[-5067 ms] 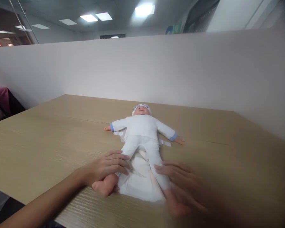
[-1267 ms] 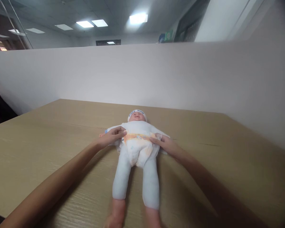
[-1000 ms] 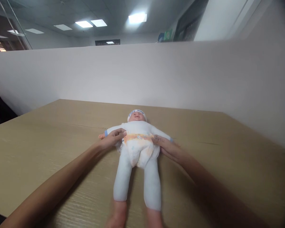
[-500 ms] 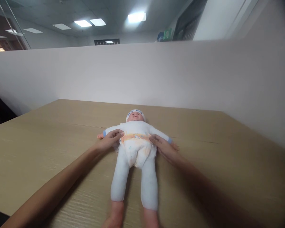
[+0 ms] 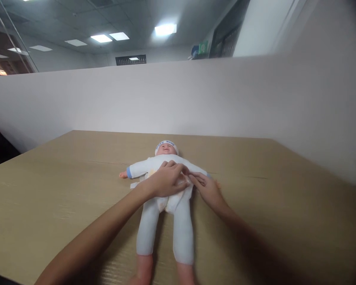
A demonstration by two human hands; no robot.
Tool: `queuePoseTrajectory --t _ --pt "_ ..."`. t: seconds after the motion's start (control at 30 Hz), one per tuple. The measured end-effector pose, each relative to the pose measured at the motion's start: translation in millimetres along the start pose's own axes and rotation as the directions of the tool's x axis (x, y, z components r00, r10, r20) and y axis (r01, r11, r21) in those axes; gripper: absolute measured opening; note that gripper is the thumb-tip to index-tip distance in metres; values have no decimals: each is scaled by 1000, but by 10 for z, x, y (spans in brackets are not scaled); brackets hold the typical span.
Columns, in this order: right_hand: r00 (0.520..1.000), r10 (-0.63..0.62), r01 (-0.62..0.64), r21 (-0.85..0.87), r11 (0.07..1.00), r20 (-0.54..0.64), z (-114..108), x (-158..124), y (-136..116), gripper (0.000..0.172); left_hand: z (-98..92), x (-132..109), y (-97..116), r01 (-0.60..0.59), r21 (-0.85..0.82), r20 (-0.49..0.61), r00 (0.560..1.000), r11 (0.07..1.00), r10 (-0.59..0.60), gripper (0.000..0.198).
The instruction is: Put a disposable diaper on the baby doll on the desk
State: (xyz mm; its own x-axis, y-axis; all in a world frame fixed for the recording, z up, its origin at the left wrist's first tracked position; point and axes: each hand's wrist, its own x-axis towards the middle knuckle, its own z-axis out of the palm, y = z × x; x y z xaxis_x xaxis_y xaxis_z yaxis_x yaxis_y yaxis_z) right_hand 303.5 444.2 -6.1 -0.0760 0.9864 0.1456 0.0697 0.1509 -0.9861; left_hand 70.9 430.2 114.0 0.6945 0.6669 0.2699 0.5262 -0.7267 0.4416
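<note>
A baby doll (image 5: 183,233) in a white suit with blue cuffs lies on its back, feet towards me. Around its waist is a white and orange diaper (image 5: 172,202), mostly covered by my hands. My left hand (image 5: 167,180) reaches across the diaper's front, fingers curled and pinching at its right-hand edge. Beside it, my right hand (image 5: 207,188) pinches the same edge, thumb and fingers together. Both sets of fingertips nearly meet there; exactly what part they grip is partly hidden. A loose white diaper tab (image 5: 134,185) sticks out at the left side of the waist.
The doll rests on a wide wooden table (image 5: 62,198). A white partition (image 5: 130,101) rises behind the table and continues along the right. Something dark and maroon (image 5: 0,146) stands beyond the left edge.
My left hand has left the diaper's left side and crossed over to its right side, next to my right hand. The left tab now sticks outward. The view has tilted up slightly.
</note>
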Motion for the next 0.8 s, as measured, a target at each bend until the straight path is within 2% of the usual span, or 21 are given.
queuePoseTrajectory --t 0.1,0.17,0.23,0.37,0.47,0.67,0.8 --pt "994 -100 87 -235 968 -44 -188 -218 -2 35 140 74 -29 25 179 13 1000 983 -27 22" --pt "975 -222 188 -474 860 -16 -300 -327 8 26 195 68 -51 16 226 0 1000 974 -17 21" --pt "959 -282 223 -624 748 6 -368 -366 40 25 222 48 -66 16 223 -24 1000 975 -11 22" --pt "978 -202 122 -631 767 -57 -370 -299 131 27 263 23 -98 36 214 -81 997 976 -19 34" --pt "983 -179 110 -625 773 -49 -345 -270 146 28 303 18 -132 44 236 -120 993 971 -15 41" --pt "998 -50 12 -711 703 -33 -343 -299 94 33 337 11 -147 65 258 -162 987 964 -23 42" --pt "998 49 -65 -707 704 -42 -340 -244 117 35 332 15 -123 92 255 -157 986 962 -53 46"
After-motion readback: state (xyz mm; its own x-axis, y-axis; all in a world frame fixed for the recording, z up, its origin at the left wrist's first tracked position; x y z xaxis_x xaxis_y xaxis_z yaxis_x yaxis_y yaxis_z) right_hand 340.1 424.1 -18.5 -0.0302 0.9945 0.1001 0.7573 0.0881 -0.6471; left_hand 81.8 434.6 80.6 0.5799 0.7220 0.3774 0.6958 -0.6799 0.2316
